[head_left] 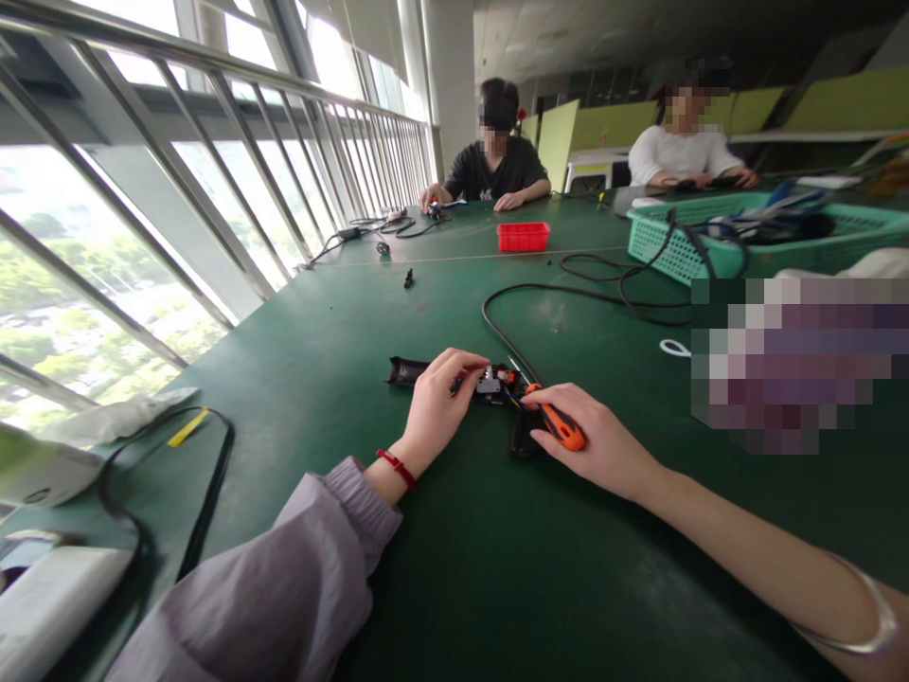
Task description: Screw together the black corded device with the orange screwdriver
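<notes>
My left hand [438, 403] rests on an opened black device [412, 371] lying on the green table [497, 568], its fingers pinched over the exposed wiring and a small grey part. My right hand [600, 440] is closed around an orange-handled screwdriver [562, 426], whose tip points into the device's inner parts. A black cable [501, 332] runs from the device toward the back right. A separate black piece [522, 438] lies just under the screwdriver.
A red tray [524, 236] sits further back in the middle. A teal basket [710, 248] with cables stands at the right. Two people sit at the far end. Black cable loop [205, 493] and white objects lie at the left near the railing.
</notes>
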Demonstrator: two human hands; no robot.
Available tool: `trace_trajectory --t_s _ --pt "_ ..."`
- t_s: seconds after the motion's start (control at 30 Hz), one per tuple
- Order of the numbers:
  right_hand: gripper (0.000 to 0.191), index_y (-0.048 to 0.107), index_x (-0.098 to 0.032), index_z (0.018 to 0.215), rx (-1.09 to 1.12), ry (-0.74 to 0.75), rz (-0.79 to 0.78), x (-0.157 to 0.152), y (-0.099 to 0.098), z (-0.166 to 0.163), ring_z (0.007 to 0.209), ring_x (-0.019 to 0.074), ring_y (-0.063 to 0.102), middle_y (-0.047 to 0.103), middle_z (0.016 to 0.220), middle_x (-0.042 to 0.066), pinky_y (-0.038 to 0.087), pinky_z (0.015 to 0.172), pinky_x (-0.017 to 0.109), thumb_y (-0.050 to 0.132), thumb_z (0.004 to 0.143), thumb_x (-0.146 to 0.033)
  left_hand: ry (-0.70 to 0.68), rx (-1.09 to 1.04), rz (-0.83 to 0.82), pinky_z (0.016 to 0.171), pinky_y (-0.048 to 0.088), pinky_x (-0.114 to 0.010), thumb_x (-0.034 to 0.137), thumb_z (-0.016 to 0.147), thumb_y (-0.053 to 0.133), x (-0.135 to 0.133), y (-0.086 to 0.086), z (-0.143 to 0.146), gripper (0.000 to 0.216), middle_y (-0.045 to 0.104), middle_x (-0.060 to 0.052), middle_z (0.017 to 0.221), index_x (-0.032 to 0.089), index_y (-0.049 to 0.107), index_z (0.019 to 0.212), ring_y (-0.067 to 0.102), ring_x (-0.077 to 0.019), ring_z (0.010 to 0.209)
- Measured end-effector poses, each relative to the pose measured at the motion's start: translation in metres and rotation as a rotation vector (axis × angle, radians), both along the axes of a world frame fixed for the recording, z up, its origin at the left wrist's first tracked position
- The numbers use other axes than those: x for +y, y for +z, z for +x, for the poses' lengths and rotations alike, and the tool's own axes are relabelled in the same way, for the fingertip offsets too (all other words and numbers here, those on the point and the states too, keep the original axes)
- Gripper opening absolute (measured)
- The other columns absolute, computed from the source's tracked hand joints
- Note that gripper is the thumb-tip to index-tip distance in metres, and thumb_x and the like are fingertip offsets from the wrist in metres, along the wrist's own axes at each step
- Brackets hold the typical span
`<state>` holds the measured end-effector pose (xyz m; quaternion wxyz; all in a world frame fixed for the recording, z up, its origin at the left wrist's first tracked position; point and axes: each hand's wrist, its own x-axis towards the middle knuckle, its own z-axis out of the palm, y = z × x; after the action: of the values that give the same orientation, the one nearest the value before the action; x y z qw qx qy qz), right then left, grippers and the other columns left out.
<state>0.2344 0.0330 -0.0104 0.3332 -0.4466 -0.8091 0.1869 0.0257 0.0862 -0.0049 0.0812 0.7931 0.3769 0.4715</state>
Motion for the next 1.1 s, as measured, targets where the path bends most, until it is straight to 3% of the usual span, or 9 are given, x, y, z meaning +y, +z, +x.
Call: trace_trajectory --t_s 0.23,0.63,0.83,1.1 --pt "0.026 0.055 -0.019 0.106 -0.009 0.018 0.052 0.001 -0.001 0.000 0.100 0.0210 0.056 0.062 0.104 0.008 0.047 0.091 0.040 0.058 0.080 -0.021 -0.024 0.200 0.098 0.078 0.049 -0.024 0.017 0.090 0.048 -0.001 0.000 -0.008 0.012 0.063 -0.003 0.090 0.018 0.058 0.096 0.059 -0.0121 0.085" --pt "0.029 0.056 -0.021 0.107 -0.026 0.021 0.081 0.001 0.000 0.001 0.102 0.0224 0.057 0.063 0.105 0.007 0.048 0.091 0.041 0.058 0.078 -0.020 -0.044 0.317 0.215 0.081 0.050 -0.025 0.015 0.091 0.042 -0.001 -0.001 -0.013 0.017 0.064 -0.005 0.097 0.018 0.056 0.101 0.060 -0.0137 0.092" --pt "0.029 0.055 -0.020 0.107 -0.036 0.026 0.066 0.002 0.000 0.000 0.102 0.0218 0.057 0.063 0.106 0.008 0.048 0.092 0.041 0.058 0.078 -0.019 -0.055 0.420 0.263 0.078 0.049 -0.025 0.015 0.091 0.044 -0.003 0.001 -0.014 0.016 0.064 -0.005 0.095 0.017 0.057 0.100 0.058 -0.0139 0.086" --pt "0.030 0.055 -0.021 0.108 -0.037 0.029 0.073 0.002 -0.001 0.001 0.102 0.0221 0.056 0.062 0.106 0.007 0.047 0.093 0.042 0.058 0.078 -0.019 -0.018 0.375 0.201 0.075 0.050 -0.026 0.020 0.091 0.046 -0.002 0.002 -0.014 0.017 0.064 -0.006 0.091 0.017 0.062 0.092 0.059 -0.0140 0.083"
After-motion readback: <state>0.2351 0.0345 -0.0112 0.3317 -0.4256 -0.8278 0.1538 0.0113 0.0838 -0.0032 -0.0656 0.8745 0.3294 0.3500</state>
